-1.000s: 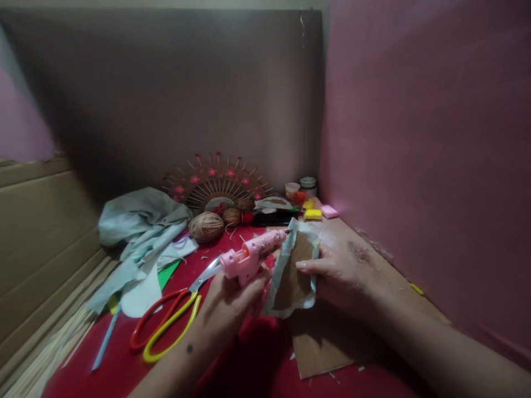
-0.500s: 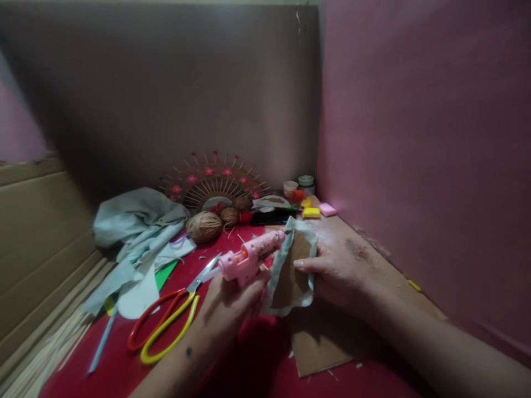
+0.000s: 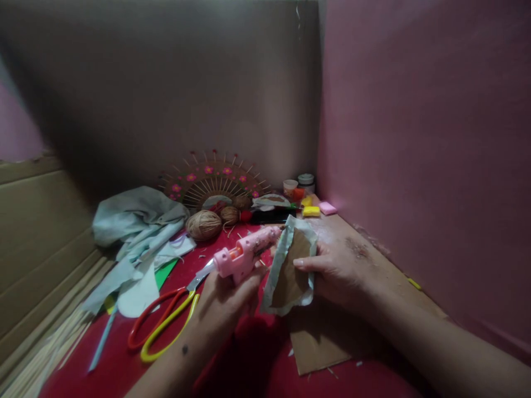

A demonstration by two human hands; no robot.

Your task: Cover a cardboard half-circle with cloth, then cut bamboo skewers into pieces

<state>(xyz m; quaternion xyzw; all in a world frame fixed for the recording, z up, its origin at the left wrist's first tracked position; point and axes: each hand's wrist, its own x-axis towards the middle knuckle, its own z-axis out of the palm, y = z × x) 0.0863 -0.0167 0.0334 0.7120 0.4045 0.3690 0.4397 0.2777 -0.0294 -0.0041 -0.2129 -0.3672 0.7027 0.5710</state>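
Head view: at lower left, scissors lie close by your left hand, so a sideways swing could snag them. At centre, that hand is wrapped around the pink glue gun; if its tip is hot, a slip could burn you. Right of it, the pale-edged cardboard sits pinched in your right hand; a loose pinch could tilt it into the tip. Whether they touch, I can't tell.

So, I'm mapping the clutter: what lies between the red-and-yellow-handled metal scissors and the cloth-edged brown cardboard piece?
The left hand, holding a pink plastic glue gun, in the head view.
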